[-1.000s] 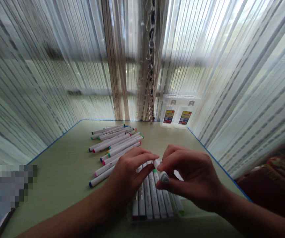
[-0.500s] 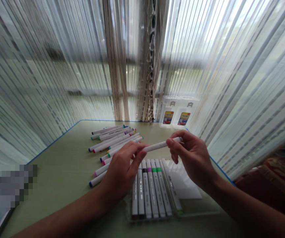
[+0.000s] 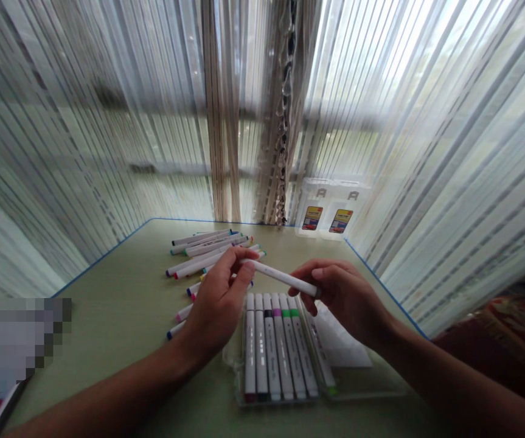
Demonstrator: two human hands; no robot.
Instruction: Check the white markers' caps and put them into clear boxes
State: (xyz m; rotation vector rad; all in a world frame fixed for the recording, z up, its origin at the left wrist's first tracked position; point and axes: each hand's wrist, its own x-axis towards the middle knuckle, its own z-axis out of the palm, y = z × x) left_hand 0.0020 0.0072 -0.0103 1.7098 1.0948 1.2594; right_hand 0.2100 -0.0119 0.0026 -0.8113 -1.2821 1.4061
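Observation:
A white marker [image 3: 283, 277] is held in the air between my two hands. My left hand [image 3: 223, 298] pinches its upper left end between thumb and fingers. At the lower right end, the fingers of my right hand [image 3: 344, 298] are closed around the marker near its greyish tip. Below them lies an open clear plastic case [image 3: 239, 365] with several white markers [image 3: 274, 359] side by side, some with black, purple or green bands. One marker with a lime-green end [image 3: 323, 359] rests in the other half of the case, next to a white sheet [image 3: 344, 340].
Loose white markers with coloured ends [image 3: 207, 246] lie in a pile behind my left hand. Two clear cases with yellow labels [image 3: 328, 213] stand upright at the table's back edge. String curtains [image 3: 152, 121] hang around the green table [image 3: 107, 304]. A blurred-out item [image 3: 11, 347] sits at left.
The marker has turned from sloping up to the right to sloping down to the right. My left hand has risen and my right hand has lowered.

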